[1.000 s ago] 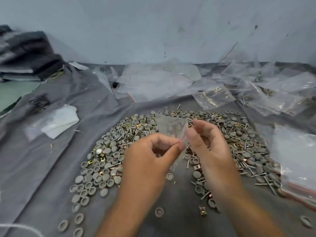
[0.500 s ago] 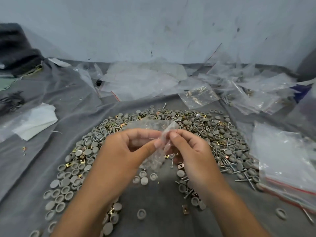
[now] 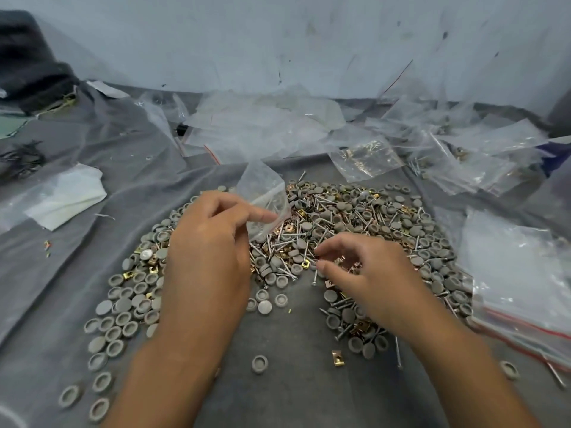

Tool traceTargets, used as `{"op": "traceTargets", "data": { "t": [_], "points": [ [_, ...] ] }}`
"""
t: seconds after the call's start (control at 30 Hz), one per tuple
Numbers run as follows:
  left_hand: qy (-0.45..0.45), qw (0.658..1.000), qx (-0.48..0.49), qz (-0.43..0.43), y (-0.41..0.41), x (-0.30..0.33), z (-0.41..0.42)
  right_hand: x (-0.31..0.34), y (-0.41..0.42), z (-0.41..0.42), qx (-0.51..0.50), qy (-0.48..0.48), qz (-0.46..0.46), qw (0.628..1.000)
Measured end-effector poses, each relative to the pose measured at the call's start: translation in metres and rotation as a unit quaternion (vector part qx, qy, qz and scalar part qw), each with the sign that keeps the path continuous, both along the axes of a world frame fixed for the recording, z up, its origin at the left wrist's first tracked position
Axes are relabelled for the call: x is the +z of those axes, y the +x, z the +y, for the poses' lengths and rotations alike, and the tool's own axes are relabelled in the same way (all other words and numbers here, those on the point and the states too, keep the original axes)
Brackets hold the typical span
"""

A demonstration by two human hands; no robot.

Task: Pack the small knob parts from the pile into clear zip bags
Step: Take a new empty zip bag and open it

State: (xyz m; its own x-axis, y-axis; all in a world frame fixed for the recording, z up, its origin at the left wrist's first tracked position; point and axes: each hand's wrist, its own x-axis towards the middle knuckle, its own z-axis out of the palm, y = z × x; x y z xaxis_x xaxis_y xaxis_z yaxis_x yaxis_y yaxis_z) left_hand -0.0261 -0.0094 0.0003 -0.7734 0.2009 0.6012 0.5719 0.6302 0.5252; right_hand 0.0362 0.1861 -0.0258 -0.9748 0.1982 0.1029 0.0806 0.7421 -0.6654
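Bag in left hand; right hand over pile.

Left hand pinches something; right hand hovers, fingers curled, seemingly empty.

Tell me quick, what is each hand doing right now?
Left hand: holding the clear zip bag.
Right hand: fingers curled over the pile; whether it pinches anything cannot be told.

Bare grey cloth between forearms — parts pile beyond, bags rightward.
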Motion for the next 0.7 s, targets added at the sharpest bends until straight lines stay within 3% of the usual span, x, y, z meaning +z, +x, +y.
{"op": "traceTargets", "data": {
  "t": [0.2,0.33,0.5,0.7],
  "points": [
    [-0.009,0.999,-0.003,-0.049,-0.004,-0.002,0.000,-0.020,-0.011,-0.036,0.077,0.126,0.029,0.989],
    [-0.012,0.998,-0.003,-0.059,-0.006,-0.001,-0.003,-0.029,-0.019,-0.048,0.141,0.239,-0.004,0.961],
    [-0.022,0.994,-0.003,-0.111,-0.010,-0.004,-0.006,-0.035,-0.025,-0.054,0.099,0.259,0.013,0.961],
    [-0.034,0.993,0.000,-0.117,-0.012,-0.009,-0.006,-0.037,-0.024,-0.056,0.040,0.193,0.057,0.979]
  ]
}}
